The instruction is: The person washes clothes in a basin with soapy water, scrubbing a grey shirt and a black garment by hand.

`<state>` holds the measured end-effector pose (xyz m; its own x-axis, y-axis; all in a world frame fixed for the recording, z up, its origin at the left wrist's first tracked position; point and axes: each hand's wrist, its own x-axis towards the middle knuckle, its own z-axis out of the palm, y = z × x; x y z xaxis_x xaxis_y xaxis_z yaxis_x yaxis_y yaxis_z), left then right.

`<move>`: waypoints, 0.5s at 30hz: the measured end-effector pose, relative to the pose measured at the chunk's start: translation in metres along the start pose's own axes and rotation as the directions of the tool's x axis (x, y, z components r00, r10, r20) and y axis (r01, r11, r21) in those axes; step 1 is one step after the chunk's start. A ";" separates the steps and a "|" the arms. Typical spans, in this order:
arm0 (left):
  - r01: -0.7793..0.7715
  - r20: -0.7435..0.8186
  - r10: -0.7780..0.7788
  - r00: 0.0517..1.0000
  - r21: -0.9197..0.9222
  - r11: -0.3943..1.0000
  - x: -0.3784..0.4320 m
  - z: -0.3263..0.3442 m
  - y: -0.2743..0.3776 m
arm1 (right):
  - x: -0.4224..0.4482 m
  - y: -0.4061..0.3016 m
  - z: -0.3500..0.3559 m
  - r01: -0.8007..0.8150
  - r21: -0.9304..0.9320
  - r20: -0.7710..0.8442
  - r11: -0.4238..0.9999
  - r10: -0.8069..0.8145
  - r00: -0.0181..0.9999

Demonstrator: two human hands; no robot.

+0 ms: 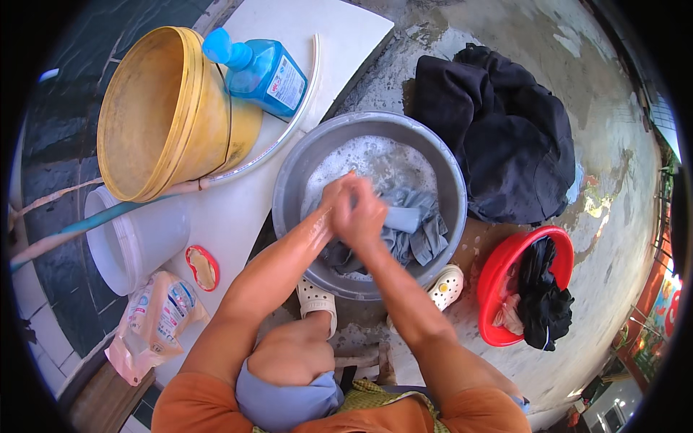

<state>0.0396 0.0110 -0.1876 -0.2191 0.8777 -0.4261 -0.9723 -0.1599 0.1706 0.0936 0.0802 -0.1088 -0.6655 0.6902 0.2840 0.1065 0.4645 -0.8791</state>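
Note:
A large grey plastic basin (pixel 287 195) stands on the floor before me, with sudsy water (pixel 352 154) inside. Wet grey-blue cloth (pixel 430 241) lies bunched in the water. Above it my left hand (pixel 334 196) and my right hand (pixel 361 219) press together, blurred. My right hand partly covers the left, and whatever may lie between them is hidden. Just right of my right hand, a smooth pale blue object (pixel 403 219) rests on the cloth; I cannot tell exactly what it is. Wet foam glistens on my left forearm.
On the white slab (pixel 346 32) at left sit a yellow bucket (pixel 178 119), a blue pump bottle (pixel 270 78), a translucent tub (pixel 135 243), a red-rimmed brush (pixel 202 268) and a plastic bag (pixel 157 319). Dark clothing (pixel 498 135) and a red basin (pixel 492 319) lie at right.

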 end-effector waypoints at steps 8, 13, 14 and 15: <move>0.090 -0.644 0.013 0.765 0.126 0.988 0.026 0.058 -0.004 | 0.042 0.074 -0.025 -0.236 -0.314 0.084 0.920 0.274 0.958; -0.121 -0.385 0.161 0.909 0.125 0.985 0.017 0.010 0.020 | 0.031 0.104 -0.046 0.021 -0.612 0.421 0.791 0.303 0.855; -0.056 -0.486 0.252 0.837 0.382 0.923 0.015 0.011 0.004 | 0.040 0.115 -0.048 -0.137 -0.609 0.448 0.781 0.482 0.753; 0.043 -0.543 0.374 0.752 0.606 0.794 0.012 0.012 -0.007 | 0.044 0.115 -0.046 -0.139 -0.614 0.441 0.777 0.484 0.756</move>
<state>0.0450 0.0280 -0.1833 -0.5726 0.3553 -0.7389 -0.7318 0.1848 0.6560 0.1107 0.1888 -0.1798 -0.7776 0.5016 -0.3792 0.6286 0.6060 -0.4875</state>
